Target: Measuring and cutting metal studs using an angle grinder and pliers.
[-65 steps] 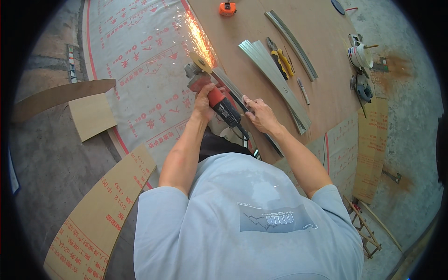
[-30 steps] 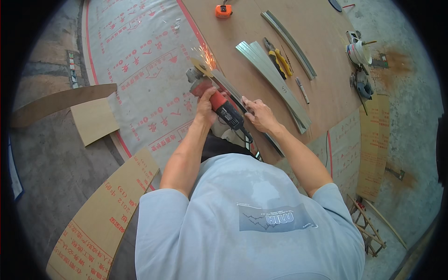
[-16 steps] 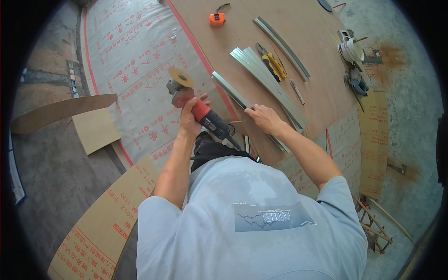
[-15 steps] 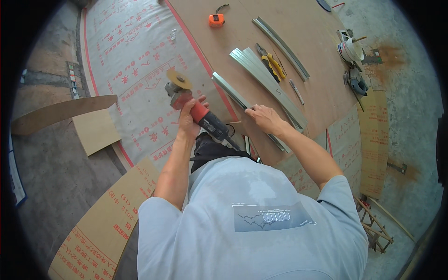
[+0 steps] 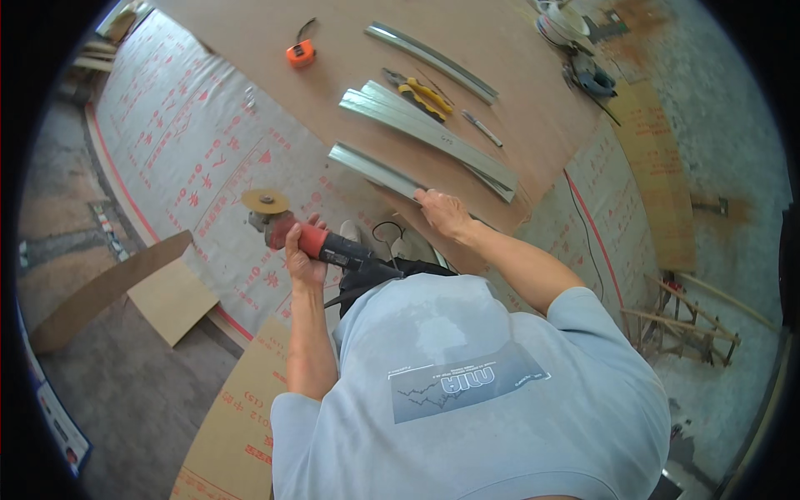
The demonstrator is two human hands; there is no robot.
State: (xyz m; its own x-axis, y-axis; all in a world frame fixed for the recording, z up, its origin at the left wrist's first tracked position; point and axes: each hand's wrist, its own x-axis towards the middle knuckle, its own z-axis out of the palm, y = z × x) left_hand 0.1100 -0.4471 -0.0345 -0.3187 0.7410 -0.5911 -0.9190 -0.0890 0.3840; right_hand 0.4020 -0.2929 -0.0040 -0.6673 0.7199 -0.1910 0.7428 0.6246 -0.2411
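My left hand (image 5: 305, 252) is wrapped round the red and black body of an angle grinder (image 5: 329, 248). The grinder's tan cutting disc (image 5: 265, 201) points away to the left, over the printed sheeting. At the near edge of the board, my right hand (image 5: 444, 213) grips a metal channel (image 5: 375, 169) lying there, its fingers curled over the near part. Beyond it lie several more channels (image 5: 433, 137) stacked and slightly fanned. Pliers with yellow handles (image 5: 425, 95) rest beside that stack, and a marker pen (image 5: 482, 129) lies to their right.
An orange tape measure (image 5: 301, 53) and another channel (image 5: 433, 60) lie farther back on the brown board (image 5: 250, 25). A white bucket (image 5: 562, 25) and a power tool (image 5: 593, 79) stand at the far right. A wooden frame (image 5: 685, 321) is on the floor at right.
The view has shifted, so the board's things appear farther left. The grinder now sits lower and more level, its disc swung toward the left. Both hands keep their holds.
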